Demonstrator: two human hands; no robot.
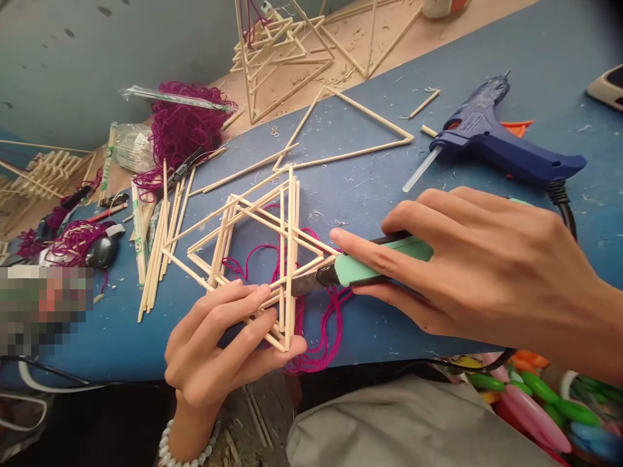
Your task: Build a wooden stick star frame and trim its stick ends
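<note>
On our blue surface [549, 65], a stick triangle [370, 113], glue gun [501, 139] and purple yarn heap [182, 130] lie beyond the smaller stick frame [292, 233]. Our left hand [219, 344] pinches the frame's near corner; our right hand [487, 259], palm down, grips a green utility knife [360, 267], forefinger along its handle, blade [302, 283] among the sticks. Clear plastic wrapping [131, 146] sits beside the heap.

From where I stand, the person's left hand [219, 344] comes up over a raised wrist [195, 415], back showing, fingers bent and closed in a light pinch with the thumb below. Facing it, the right hand [481, 259] grips with knuckles up, index finger [363, 251] stretched forward, the forearm [594, 318] slanting in behind.
</note>
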